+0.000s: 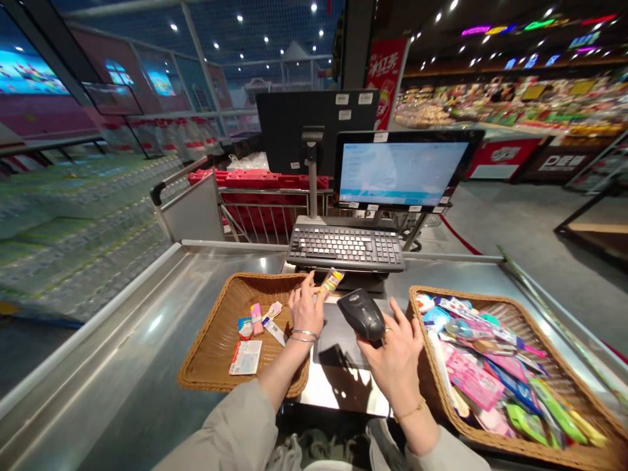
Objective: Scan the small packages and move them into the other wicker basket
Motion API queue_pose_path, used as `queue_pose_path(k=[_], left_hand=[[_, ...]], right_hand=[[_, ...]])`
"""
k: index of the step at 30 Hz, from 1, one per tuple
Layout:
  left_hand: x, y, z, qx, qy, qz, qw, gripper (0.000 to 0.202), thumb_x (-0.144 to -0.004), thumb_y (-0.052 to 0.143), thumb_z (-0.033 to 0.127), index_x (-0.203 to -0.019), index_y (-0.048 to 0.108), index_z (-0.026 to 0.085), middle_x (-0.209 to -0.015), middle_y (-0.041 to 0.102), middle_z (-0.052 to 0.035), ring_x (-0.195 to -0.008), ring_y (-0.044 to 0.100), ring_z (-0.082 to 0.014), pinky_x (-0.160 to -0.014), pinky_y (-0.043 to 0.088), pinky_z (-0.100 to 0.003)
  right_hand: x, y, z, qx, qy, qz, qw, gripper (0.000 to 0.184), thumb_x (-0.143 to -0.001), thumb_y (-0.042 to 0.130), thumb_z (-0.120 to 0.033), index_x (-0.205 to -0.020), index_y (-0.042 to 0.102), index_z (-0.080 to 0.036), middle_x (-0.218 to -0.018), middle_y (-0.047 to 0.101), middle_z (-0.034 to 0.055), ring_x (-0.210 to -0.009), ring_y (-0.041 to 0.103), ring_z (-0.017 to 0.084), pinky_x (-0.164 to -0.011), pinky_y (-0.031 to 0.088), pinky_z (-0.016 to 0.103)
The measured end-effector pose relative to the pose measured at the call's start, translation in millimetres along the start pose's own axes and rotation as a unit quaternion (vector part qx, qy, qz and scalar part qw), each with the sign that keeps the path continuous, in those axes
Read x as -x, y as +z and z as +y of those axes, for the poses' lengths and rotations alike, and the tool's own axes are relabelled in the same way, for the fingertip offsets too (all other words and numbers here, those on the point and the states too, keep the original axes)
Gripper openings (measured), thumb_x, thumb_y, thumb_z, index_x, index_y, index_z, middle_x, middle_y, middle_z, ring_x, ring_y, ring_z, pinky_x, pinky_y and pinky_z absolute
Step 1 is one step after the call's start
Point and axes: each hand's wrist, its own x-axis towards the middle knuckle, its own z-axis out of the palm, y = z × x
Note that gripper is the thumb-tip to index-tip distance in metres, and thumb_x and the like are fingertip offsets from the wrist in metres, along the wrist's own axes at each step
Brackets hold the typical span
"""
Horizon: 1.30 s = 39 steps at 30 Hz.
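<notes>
My left hand pinches a small yellow packet and holds it up in front of the keyboard. My right hand grips a black barcode scanner, its head turned toward the packet. The left wicker basket under my left wrist holds a few small packets. The right wicker basket is heaped with several colourful packaged items.
A lit touchscreen stands behind the keyboard, with a second monitor's back to its left. All of it rests on a steel checkout counter. A trolley with red baskets stands beyond, and store shelves fill the far right.
</notes>
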Motion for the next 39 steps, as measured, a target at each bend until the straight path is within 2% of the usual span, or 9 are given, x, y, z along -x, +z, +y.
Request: queue_pose_path(k=[14,19,25,31,39], left_hand=[[1,4.1,7,-0.008,0.002,-0.006,1.0,0.051,-0.09,0.052,0.029,-0.138,0.04,0.02,-0.101,0.074,-0.0047,-0.112,0.055,-0.0254,-0.105,0.028,-0.047],[0,5.8,5,-0.012,0.011,-0.009,1.0,0.048,-0.09,0.052,0.029,-0.136,0.042,0.021,-0.106,0.072,-0.0058,-0.111,0.057,-0.0239,-0.106,0.028,-0.047],[-4,3.6,7,-0.018,0.003,-0.017,1.0,0.05,-0.09,0.052,0.029,-0.138,0.04,0.024,-0.1,0.074,-0.0043,-0.112,0.056,-0.0249,-0.109,0.021,-0.054],[-5,-0.7,16,-0.071,0.075,0.0,0.995,0.047,-0.09,0.054,0.029,-0.136,0.046,0.026,-0.103,0.073,-0.0056,-0.114,0.054,-0.0263,-0.114,0.006,-0.056],[-6,4.1,29,-0.093,0.126,-0.003,0.988,0.046,-0.089,0.056,0.029,-0.134,0.05,0.026,-0.112,0.07,-0.0079,-0.113,0.055,-0.0253,-0.115,0.004,-0.056]], right_hand=[[1,-7,1,-0.004,-0.01,0.015,1.0,0.015,-0.076,0.062,-0.031,-0.088,0.064,-0.022,-0.107,0.069,0.0051,-0.131,0.042,0.03,-0.109,0.016,0.056],[3,-10,2,-0.008,-0.009,0.009,1.0,0.015,-0.074,0.064,-0.028,-0.088,0.064,-0.022,-0.107,0.069,0.0038,-0.131,0.043,0.03,-0.109,0.017,0.055],[5,-12,5,0.003,-0.011,0.024,1.0,0.012,-0.074,0.064,-0.028,-0.085,0.064,-0.022,-0.106,0.07,0.0034,-0.13,0.044,0.03,-0.11,0.018,0.056],[10,-12,15,0.031,0.001,0.048,0.998,0.014,-0.075,0.063,-0.032,-0.084,0.064,-0.021,-0.107,0.07,0.0058,-0.128,0.045,0.031,-0.11,0.02,0.056],[17,-20,29,0.048,0.043,0.065,0.996,0.022,-0.077,0.06,-0.037,-0.091,0.064,-0.021,-0.109,0.069,0.0075,-0.127,0.046,0.031,-0.109,0.019,0.058]])
